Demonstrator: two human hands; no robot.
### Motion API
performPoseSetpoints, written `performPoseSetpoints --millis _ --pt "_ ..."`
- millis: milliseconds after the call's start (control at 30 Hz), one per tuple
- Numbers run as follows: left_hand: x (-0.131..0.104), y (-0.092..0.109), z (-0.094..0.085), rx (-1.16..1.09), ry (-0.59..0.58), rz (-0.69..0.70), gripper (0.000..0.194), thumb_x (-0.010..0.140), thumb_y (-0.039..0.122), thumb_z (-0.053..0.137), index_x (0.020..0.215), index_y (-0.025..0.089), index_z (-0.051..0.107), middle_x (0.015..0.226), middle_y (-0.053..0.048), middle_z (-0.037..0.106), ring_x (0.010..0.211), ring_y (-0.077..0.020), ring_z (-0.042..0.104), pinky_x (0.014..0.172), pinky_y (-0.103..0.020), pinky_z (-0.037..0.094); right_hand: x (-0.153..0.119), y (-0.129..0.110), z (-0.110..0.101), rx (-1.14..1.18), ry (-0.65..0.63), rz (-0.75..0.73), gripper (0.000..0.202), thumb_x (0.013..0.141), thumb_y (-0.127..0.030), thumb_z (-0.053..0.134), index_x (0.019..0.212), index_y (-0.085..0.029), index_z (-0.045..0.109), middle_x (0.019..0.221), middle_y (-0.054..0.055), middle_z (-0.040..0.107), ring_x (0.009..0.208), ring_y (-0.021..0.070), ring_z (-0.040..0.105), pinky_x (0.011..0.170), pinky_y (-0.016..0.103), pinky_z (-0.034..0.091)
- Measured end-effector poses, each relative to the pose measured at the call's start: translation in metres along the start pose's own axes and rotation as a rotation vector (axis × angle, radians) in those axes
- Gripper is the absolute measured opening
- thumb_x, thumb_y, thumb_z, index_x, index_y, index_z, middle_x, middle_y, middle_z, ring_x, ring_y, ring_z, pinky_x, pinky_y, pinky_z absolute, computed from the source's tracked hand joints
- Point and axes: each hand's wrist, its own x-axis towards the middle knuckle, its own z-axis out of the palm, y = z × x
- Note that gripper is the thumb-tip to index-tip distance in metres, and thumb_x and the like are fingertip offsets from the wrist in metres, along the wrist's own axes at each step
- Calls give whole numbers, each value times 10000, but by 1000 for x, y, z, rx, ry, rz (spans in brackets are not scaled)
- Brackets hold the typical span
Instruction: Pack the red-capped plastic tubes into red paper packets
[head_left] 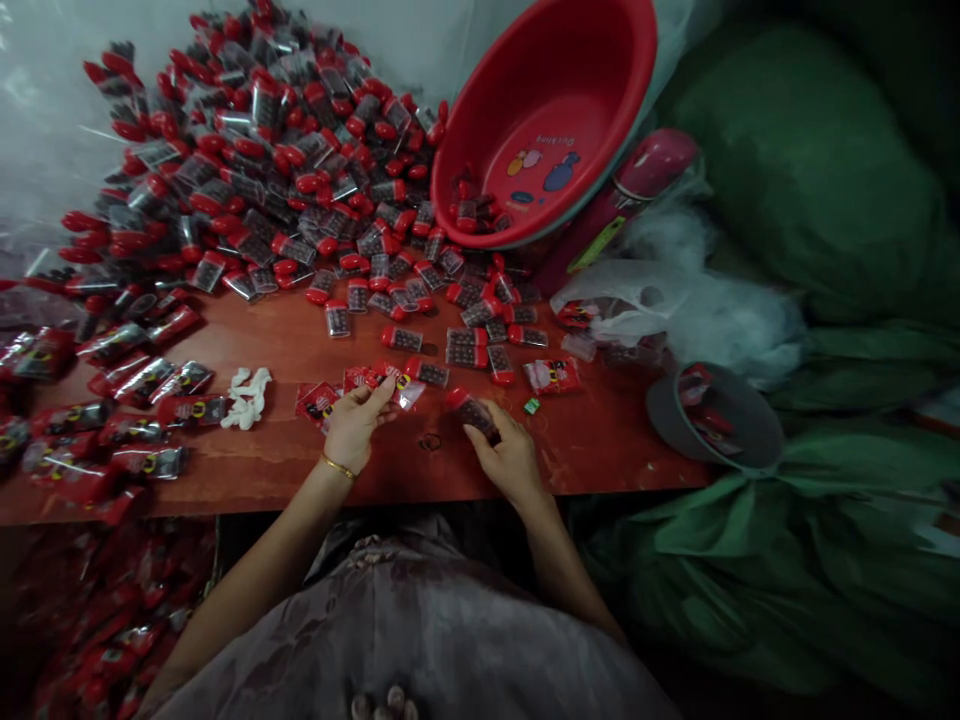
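Note:
My left hand (358, 423), with a gold bangle at the wrist, pinches a red printed plastic packet (405, 388) over the table. To its right, my right hand (508, 450) holds a small clear case with a red cap and dark contents (472, 412), tilted, the cap end pointing up and left. More red packets (316, 401) lie just beyond my left hand. Several similar red-capped cases (402, 339) lie on the table beyond both hands. A dark loop (430, 441) rests between the hands.
A large pile of cases (262, 150) fills the back left, beside a tilted red basin (555, 100). Filled packets (142, 430) and a crumpled white item (247, 398) lie left. At right are a pink bottle (652, 165), plastic bags (690, 290) and a grey bowl (667, 415).

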Motion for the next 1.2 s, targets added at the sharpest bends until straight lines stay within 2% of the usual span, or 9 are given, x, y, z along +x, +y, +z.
performPoseSetpoints --millis 100,233,300,400,500,600,767,1000,1200 --pt "1 1 1 -2 14 -4 443 409 433 830 561 149 525 501 50 557 486 -78 547 545 -222 475 -2 -6 -2 205 -28 91 389 807 -359 564 1166 -209 556 1012 74 692 826 212 664 749 352 523" --pt "0 0 4 0 16 -25 464 390 449 831 538 148 511 489 51 548 472 -73 539 523 -213 467 -4 -16 -2 551 -77 229 396 781 -367 606 1134 -196 547 839 26 695 535 133 619 569 287 528" --pt "0 1 4 -6 -3 -58 461 397 452 831 563 147 529 499 45 563 479 -80 555 516 -210 463 -4 -21 -2 714 -88 265 310 776 -354 619 1040 -204 559 782 5 691 510 122 617 565 277 530" --pt "-1 2 3 -21 -20 -104 459 405 451 835 600 144 555 533 28 599 494 -91 581 519 -213 463 -4 -29 -5 830 -57 253 218 796 -320 600 975 -221 525 860 21 712 569 137 664 617 299 553" --pt "-1 3 2 -30 -20 -112 473 387 461 838 606 142 566 553 18 616 493 -97 590 510 -211 458 -5 -36 -11 609 -28 129 257 840 -271 555 1090 -227 515 933 50 721 673 165 698 703 338 566" --pt "-3 4 1 -24 -30 -115 478 373 469 838 597 136 578 556 13 621 487 -95 589 486 -199 446 -2 -40 -15 288 22 -141 307 857 -196 525 1159 -233 563 1005 65 711 899 193 685 844 359 540" --pt "-9 4 2 5 -88 -41 444 411 461 831 626 124 639 585 11 637 496 -74 561 503 -196 452 8 -40 -13 63 99 -484 472 838 -58 427 1260 -236 540 1130 75 657 1035 188 624 902 352 518" --pt "-10 -2 1 52 -164 124 378 529 448 792 693 125 682 641 12 650 563 -80 558 582 -209 477 14 -47 -4 -67 170 -505 602 833 -27 395 1391 -254 377 1115 97 610 1020 199 599 881 358 522" --pt "-13 -5 4 -42 -125 51 398 494 434 812 683 132 636 657 10 650 525 -70 562 545 -198 474 15 -57 4 -56 128 -479 614 861 -117 436 1444 -171 248 1180 171 497 1106 253 519 899 414 503"
